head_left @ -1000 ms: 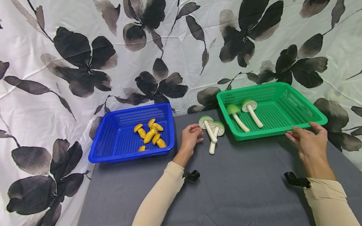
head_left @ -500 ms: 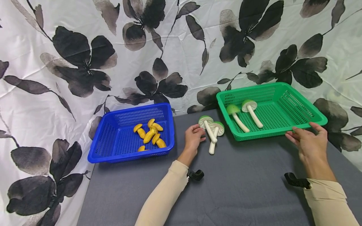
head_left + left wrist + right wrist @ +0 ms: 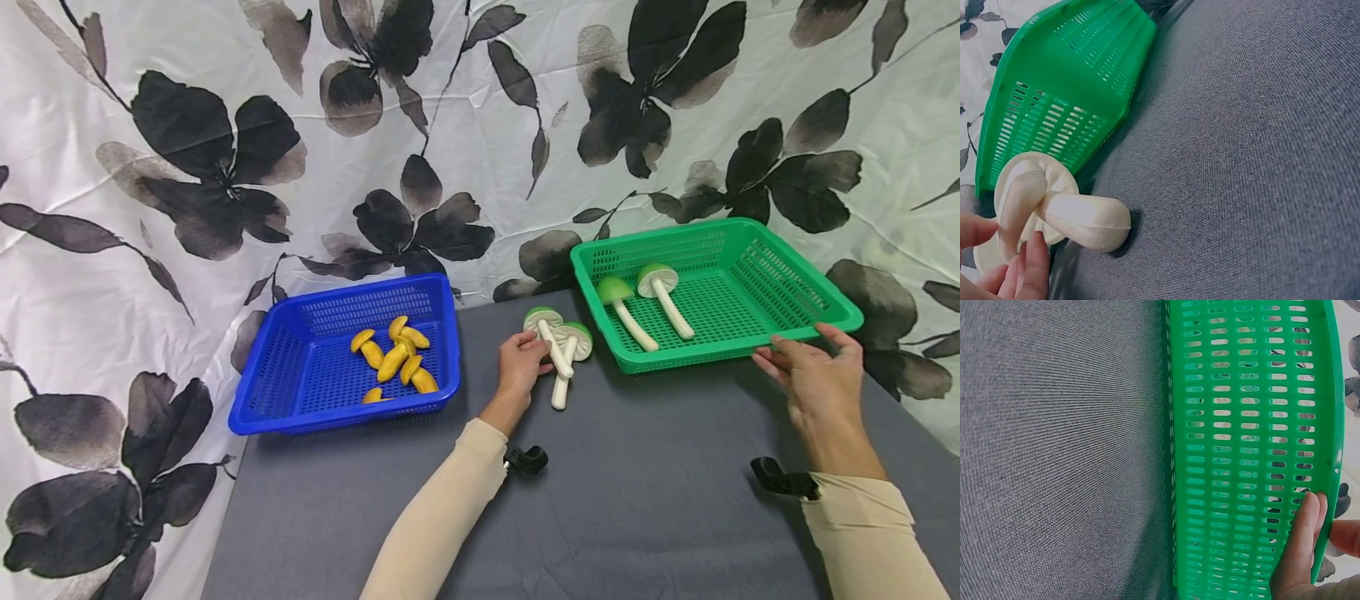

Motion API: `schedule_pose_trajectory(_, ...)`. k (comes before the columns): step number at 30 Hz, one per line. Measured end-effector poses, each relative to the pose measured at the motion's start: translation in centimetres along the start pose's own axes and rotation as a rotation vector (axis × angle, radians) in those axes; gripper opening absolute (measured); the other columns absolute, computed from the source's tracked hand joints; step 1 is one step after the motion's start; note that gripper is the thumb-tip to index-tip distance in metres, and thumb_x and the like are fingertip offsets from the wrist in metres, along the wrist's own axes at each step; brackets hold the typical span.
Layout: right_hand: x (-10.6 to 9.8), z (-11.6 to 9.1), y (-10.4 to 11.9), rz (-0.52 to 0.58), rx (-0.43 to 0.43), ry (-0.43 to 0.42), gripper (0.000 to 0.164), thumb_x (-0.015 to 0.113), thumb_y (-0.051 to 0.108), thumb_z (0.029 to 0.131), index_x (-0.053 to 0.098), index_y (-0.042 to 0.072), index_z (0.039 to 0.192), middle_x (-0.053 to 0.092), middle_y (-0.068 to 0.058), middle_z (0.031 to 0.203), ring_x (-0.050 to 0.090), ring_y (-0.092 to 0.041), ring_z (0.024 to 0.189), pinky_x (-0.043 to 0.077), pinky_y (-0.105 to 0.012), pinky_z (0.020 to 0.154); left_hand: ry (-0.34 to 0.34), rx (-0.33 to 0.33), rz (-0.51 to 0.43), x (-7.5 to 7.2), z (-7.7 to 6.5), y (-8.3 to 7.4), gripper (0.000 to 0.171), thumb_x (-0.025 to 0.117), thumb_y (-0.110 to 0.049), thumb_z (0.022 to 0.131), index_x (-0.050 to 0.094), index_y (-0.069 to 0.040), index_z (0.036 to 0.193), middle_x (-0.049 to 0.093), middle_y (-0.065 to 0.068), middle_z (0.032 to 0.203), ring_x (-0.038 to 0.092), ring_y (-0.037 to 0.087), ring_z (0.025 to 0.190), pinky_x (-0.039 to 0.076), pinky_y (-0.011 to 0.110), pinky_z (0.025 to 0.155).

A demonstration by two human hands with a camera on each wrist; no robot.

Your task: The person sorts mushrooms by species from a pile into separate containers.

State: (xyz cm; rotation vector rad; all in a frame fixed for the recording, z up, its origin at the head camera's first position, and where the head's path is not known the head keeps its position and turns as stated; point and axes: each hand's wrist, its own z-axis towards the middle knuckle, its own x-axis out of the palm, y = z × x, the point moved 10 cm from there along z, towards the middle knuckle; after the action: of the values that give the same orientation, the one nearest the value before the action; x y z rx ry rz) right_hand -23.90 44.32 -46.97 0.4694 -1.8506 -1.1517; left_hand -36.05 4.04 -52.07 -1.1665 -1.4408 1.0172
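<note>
Two toy mushrooms with green caps and white stems lie crossed on the grey cloth between the baskets. My left hand is at the upper mushroom, whose stem sits between thumb and fingertips in the left wrist view. The lower mushroom lies partly beneath it, its thick stem end pointing toward me. On the right, my right hand grips the near rim of a green basket, thumb on one side and fingers along the outer wall. Inside it lie two more green-capped mushrooms.
A blue basket stands at the left with several yellow toy mushrooms in it. Behind the grey cloth-covered table hangs a white curtain with dark flowers.
My left hand has moved right, from beside the crossed mushrooms to the upper one's stem. My right hand stays on the green basket's rim.
</note>
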Motion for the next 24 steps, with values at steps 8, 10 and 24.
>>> schedule_pose_trajectory(8, 0.0, 0.0, 0.1, -0.009, -0.005, 0.001, 0.071, 0.073, -0.008, 0.088, 0.030, 0.030, 0.130, 0.071, -0.008, 0.083, 0.075, -0.023, 0.069, 0.062, -0.036, 0.065, 0.017, -0.064, 0.019, 0.5, 0.5, 0.4, 0.034, 0.073, -0.005, 0.090, 0.066, 0.002, 0.122, 0.072, 0.011, 0.102, 0.069, 0.016, 0.079, 0.063, 0.041, 0.075)
schedule_pose_trajectory(10, 0.0, 0.0, 0.0, -0.009, -0.006, 0.001, 0.071, 0.073, -0.008, 0.088, 0.030, 0.030, 0.130, 0.071, -0.008, 0.083, 0.075, -0.023, 0.069, 0.062, -0.036, 0.065, 0.023, -0.083, 0.015, 0.5, 0.6, 0.5, 0.034, 0.072, -0.004, 0.090, 0.066, 0.002, 0.123, 0.072, 0.012, 0.104, 0.069, 0.017, 0.079, 0.063, 0.039, 0.074)
schedule_pose_trajectory(24, 0.0, 0.1, 0.0, -0.002, -0.007, 0.002, 0.072, 0.074, -0.007, 0.087, 0.030, 0.029, 0.131, 0.071, -0.008, 0.083, 0.075, -0.023, 0.069, 0.062, -0.035, 0.065, 0.052, -0.098, -0.046, -0.2, 0.2, -0.9, 0.041, 0.067, 0.005, 0.089, 0.061, 0.004, 0.130, 0.072, 0.012, 0.110, 0.066, 0.017, 0.076, 0.063, 0.040, 0.073)
